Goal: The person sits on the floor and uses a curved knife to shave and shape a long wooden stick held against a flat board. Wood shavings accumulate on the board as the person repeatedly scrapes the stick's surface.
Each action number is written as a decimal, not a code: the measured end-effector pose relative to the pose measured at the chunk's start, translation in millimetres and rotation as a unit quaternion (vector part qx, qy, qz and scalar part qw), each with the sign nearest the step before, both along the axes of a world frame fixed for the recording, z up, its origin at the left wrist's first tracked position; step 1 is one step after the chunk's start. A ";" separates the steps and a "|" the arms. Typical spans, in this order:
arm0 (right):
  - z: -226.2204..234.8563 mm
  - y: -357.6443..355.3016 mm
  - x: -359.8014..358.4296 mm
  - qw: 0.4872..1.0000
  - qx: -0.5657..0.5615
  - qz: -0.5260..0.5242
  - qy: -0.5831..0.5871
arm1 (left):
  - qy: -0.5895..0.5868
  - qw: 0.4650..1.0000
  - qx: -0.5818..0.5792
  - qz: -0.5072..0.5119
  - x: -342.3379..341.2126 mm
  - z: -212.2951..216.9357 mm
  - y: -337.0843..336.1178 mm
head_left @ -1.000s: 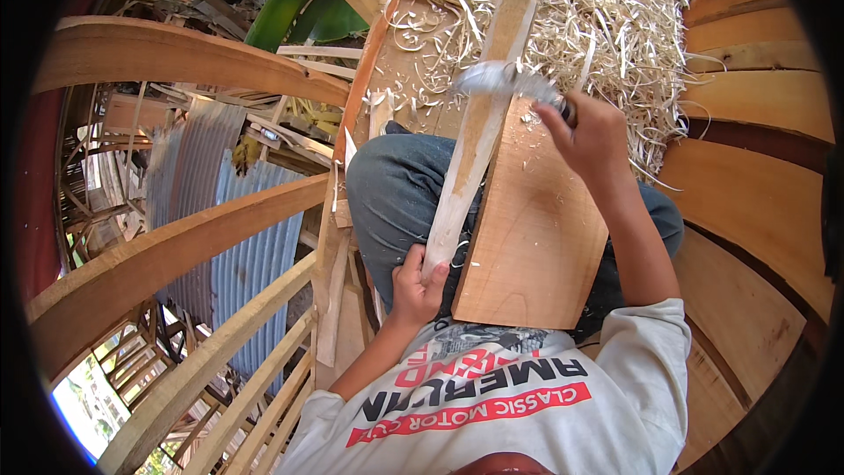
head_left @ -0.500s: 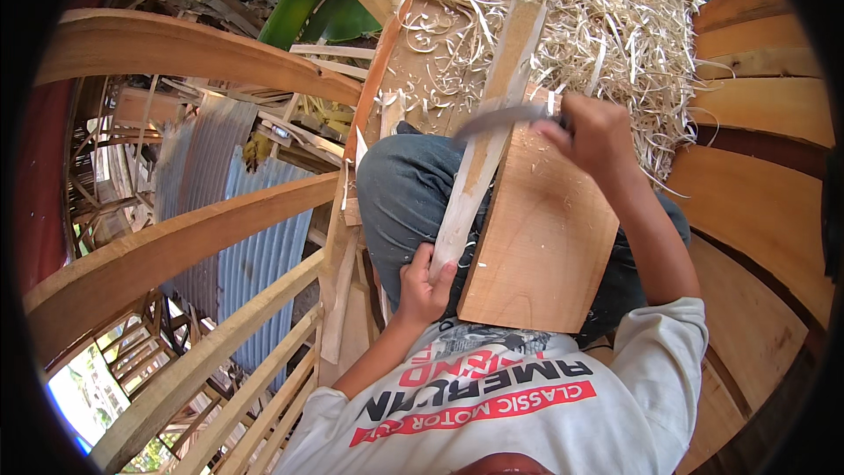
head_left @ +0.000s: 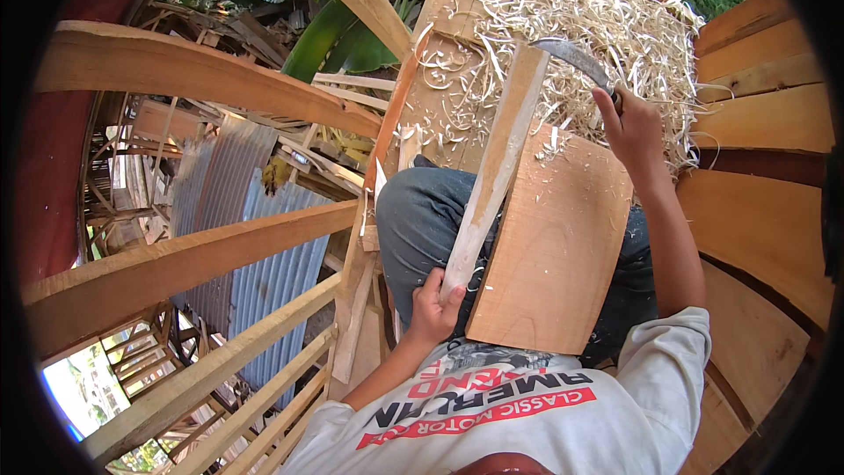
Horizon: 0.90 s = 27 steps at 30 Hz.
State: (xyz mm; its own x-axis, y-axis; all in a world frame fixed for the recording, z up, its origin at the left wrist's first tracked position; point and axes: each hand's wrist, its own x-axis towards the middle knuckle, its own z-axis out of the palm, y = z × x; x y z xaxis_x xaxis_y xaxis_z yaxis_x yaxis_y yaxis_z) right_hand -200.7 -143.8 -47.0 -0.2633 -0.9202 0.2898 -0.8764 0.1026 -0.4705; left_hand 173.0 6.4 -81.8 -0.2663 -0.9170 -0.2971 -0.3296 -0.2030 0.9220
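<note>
My left hand is closed round the near end of a long, flat wooden strip. The strip slants up and away from me, with rough brown patches and paler bare wood along its face. In my closed right hand is a curved knife with a dark, hooked blade. The blade's tip is at the strip's far end; whether it touches cannot be made out. A wide, smooth wooden board lies across my lap, right of the strip, with a few small shavings on it.
Curly pale shavings cover the plank floor ahead. Curved wooden ribs and slats frame the left side, with corrugated metal sheets below. Broad planks form the right side. My bent knee is beside the strip.
My right hand has carried the knife away from me, from the strip's middle to its far end. My left hand keeps its hold. The whole view has shifted slightly.
</note>
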 end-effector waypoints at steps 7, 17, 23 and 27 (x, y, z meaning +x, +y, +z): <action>-32.4 34.4 -19.8 0.951 0.010 -0.085 -0.298 | -0.025 0.999 -0.039 -0.006 -9.1 11.9 -6.0; 15.8 88.1 72.6 0.990 0.084 0.110 0.034 | -0.069 0.996 -0.059 0.010 -14.5 12.1 -1.6; 16.1 90.7 87.1 0.978 0.127 0.137 0.095 | -0.053 0.995 -0.078 0.028 -17.9 7.1 1.3; 22.3 92.0 90.3 0.975 0.149 0.124 0.108 | -0.059 0.995 -0.073 0.027 -17.5 7.4 1.2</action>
State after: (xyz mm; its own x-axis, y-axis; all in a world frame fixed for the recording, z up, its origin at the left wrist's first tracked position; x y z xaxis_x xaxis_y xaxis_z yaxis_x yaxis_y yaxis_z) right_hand -110.4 -51.8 -24.7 0.0151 -0.9996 0.0233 -0.9668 -0.0206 -0.2546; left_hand 155.5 7.6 -74.4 -0.1877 -0.9645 -0.1859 -0.4292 -0.0897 0.8988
